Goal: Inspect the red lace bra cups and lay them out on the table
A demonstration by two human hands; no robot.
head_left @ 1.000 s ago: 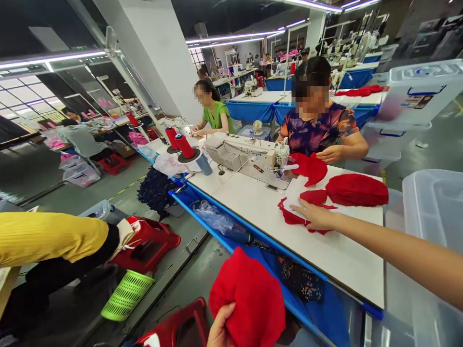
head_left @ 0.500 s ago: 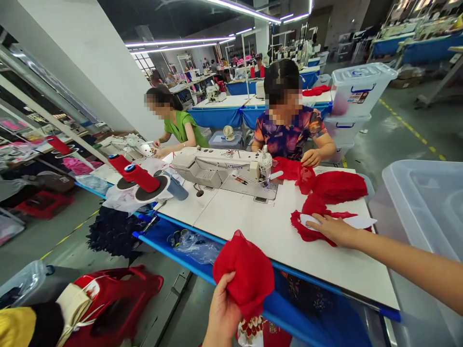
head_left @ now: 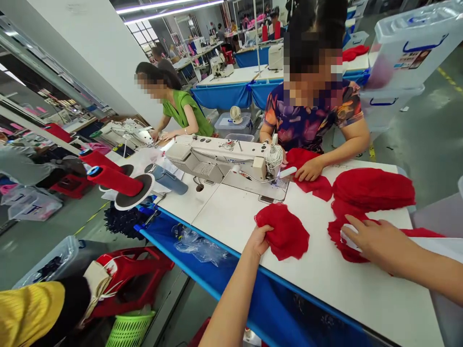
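My left hand (head_left: 261, 239) pinches the near-left edge of a red fabric piece (head_left: 287, 233), which hangs spread just over the front of the white sewing table (head_left: 231, 212). To the right, my right hand (head_left: 379, 243) lies with fingers stretched over more red fabric (head_left: 340, 236) and a white flat strip (head_left: 443, 246); its palm hides part of both. Behind that hand sits a thick stack of red fabric pieces (head_left: 374, 188). A sewing machine (head_left: 224, 161) stands across the table's middle.
Opposite me, a co-worker's hand (head_left: 309, 168) presses red fabric at the needle. Red thread cones (head_left: 115, 180) and a grey-blue bottle (head_left: 166, 178) stand left. A red stool (head_left: 133, 274) and a green basket (head_left: 130, 330) are on the floor. Clear bins (head_left: 390, 101) are stacked back right.
My left hand has carried the red fabric piece up and forward, from before the table edge to over the tabletop. My right hand stays on the red fabric and white strip. The view has shifted.
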